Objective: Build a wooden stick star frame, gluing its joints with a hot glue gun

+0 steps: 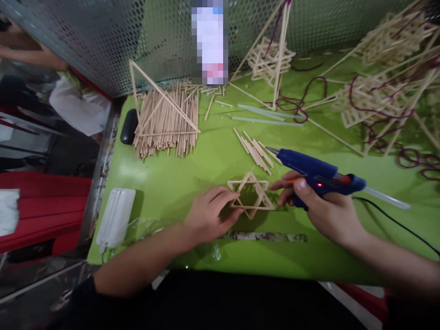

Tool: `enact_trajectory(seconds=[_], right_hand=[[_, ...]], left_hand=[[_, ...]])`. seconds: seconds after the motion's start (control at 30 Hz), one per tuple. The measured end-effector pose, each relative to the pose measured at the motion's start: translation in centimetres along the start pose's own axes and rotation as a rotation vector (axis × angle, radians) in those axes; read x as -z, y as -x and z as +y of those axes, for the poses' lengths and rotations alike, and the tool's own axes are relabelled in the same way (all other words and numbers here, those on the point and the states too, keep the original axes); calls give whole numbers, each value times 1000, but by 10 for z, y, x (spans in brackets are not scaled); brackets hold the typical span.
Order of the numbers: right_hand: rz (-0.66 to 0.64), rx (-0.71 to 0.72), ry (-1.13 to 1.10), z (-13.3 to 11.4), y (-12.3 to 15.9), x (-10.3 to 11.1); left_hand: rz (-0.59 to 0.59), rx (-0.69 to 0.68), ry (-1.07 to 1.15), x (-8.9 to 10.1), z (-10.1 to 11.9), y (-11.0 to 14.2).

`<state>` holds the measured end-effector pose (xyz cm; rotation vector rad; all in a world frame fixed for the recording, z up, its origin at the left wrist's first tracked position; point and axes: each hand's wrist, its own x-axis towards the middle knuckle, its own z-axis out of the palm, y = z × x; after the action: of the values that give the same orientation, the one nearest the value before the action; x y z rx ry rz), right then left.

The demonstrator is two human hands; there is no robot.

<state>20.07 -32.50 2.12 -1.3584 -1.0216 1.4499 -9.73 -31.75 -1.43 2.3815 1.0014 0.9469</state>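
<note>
A six-pointed star of wooden sticks [252,195] lies on the green table [178,178] in front of me. My left hand [210,213] rests on the table, its fingers pinched on the star's left edge. My right hand [318,208] is wrapped round a blue hot glue gun [316,173], whose nozzle points left, just above the star's right side. A clear glue stick juts from the gun's back, and its black cable runs off to the right. The right fingertips touch the star's right point.
A small bundle of sticks [256,151] lies behind the star, a big pile [167,121] with a stick triangle at back left. Finished stick frames with purple cord [378,98] fill the right. A black object [129,126], a white mask [116,217] and clear glue sticks [264,114] also lie about. Another person's arm [30,52] shows at far left.
</note>
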Motion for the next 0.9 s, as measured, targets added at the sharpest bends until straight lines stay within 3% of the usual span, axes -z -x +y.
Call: enact_trajectory(seconds=[0.33,0.9], right_hand=[[-105,-18,43,3,-1,-5],[-117,-29,79,0,-5,-4]], left_hand=[[33,-37,-14,-2,-1,-4],[10,-14,-13,-3,-3,-1]])
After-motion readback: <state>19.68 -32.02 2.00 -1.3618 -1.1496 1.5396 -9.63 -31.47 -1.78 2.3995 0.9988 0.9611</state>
